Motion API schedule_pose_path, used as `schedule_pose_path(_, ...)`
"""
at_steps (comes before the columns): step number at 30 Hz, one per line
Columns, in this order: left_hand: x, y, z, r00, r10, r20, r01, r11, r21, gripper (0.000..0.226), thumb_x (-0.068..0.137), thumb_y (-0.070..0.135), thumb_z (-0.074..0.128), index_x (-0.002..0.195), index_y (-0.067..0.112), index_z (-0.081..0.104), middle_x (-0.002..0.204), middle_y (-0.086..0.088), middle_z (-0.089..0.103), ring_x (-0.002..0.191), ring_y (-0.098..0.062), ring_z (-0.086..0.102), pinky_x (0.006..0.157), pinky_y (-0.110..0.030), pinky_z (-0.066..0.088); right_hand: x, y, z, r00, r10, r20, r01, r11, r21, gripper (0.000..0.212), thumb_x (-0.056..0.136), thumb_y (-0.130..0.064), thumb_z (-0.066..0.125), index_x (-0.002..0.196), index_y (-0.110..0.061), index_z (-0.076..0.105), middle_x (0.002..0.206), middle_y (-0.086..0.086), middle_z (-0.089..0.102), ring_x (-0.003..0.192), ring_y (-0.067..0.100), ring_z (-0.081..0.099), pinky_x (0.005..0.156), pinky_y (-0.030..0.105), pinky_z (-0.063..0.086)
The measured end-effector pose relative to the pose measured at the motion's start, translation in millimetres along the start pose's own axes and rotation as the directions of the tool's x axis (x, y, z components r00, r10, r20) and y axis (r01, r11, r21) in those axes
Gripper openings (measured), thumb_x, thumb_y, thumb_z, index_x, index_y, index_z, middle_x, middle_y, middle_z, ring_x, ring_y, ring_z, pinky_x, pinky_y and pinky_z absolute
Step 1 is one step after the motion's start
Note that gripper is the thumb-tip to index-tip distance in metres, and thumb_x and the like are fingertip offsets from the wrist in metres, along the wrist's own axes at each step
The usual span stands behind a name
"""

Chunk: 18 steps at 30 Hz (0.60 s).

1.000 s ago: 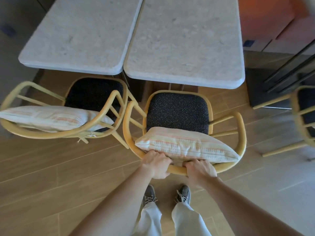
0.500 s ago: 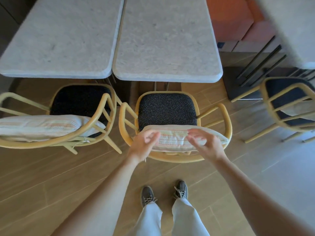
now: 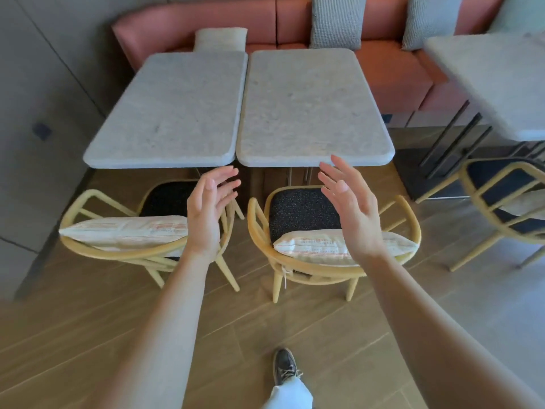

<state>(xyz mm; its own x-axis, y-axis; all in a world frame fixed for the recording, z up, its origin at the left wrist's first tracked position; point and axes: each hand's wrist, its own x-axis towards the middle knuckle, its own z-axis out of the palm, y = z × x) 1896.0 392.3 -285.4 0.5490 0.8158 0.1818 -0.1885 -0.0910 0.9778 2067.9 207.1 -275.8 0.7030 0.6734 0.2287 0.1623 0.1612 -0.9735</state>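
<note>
- Left hand (image 3: 211, 208): raised, fingers spread and loose, palm turned inward, holding nothing.
- Right hand (image 3: 351, 208): mirrored pose, fingers spread, also empty.
- Chair (image 3: 324, 273): below the right hand, untouched, at the near edge of the right table (image 3: 312, 107).
- Striped cushion (image 3: 318, 246): lies against the chair's back rail.
- Change: 1 s ago both hands gripped that rail; now both are lifted clear of it.
- 2nd chair (image 3: 118, 254): just to the left.
</note>
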Motion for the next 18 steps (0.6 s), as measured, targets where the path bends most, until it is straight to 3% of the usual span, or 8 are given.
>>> schedule_pose_path(3,-15.4,17.0,-36.4,0.998,0.052,-0.018,-0.052,0.998,0.029,0.038,0.102,0.058,0.047,0.121,0.038,0.072,0.138,-0.003,0.070,0.132,-0.027,0.066,0.115,-0.056,0.050,-10.9,1.7,27.2,0.999,-0.033,0.011,0.033,0.999,0.038,0.067,0.100,-0.054,0.057,0.156,-0.021,0.045,0.153,-0.003,0.059,0.141,0.012,0.057,0.117,0.042,0.048)
schedule_pose_path(7,-30.7,42.5,-81.6,0.997,0.075,-0.031,-0.073,0.994,0.076,0.059,0.090,0.080,0.057,0.125,0.034,0.068,0.140,-0.007,0.067,0.134,-0.029,0.064,0.111,-0.048,0.052,-32.3,-7.2,77.1,0.998,-0.034,0.044,0.032,0.998,0.056,0.071,0.099,-0.056,0.060,0.158,-0.021,0.041,0.153,0.004,0.056,0.140,0.014,0.058,0.114,0.034,0.050)
schedule_pose_path(13,-5.0,50.2,-173.0,0.990,0.119,-0.074,-0.115,0.991,0.062,0.066,0.088,0.083,0.057,0.128,0.031,0.066,0.136,-0.010,0.069,0.130,-0.031,0.066,0.109,-0.047,0.053,-20.8,-18.9,172.7,0.993,-0.045,0.106,0.044,0.999,0.017,0.068,0.097,-0.046,0.058,0.157,-0.017,0.042,0.153,0.006,0.055,0.138,0.012,0.058,0.108,0.020,0.049)
schedule_pose_path(18,40.7,29.8,-285.0,0.986,0.159,-0.047,-0.149,0.976,0.157,0.078,0.092,0.082,0.051,0.134,0.017,0.062,0.131,-0.011,0.070,0.124,-0.028,0.069,0.104,-0.038,0.057,3.6,1.7,289.0,0.997,-0.027,0.075,0.027,1.000,0.004,0.065,0.096,-0.045,0.062,0.153,-0.018,0.047,0.150,0.004,0.059,0.137,0.012,0.060,0.107,0.020,0.049)
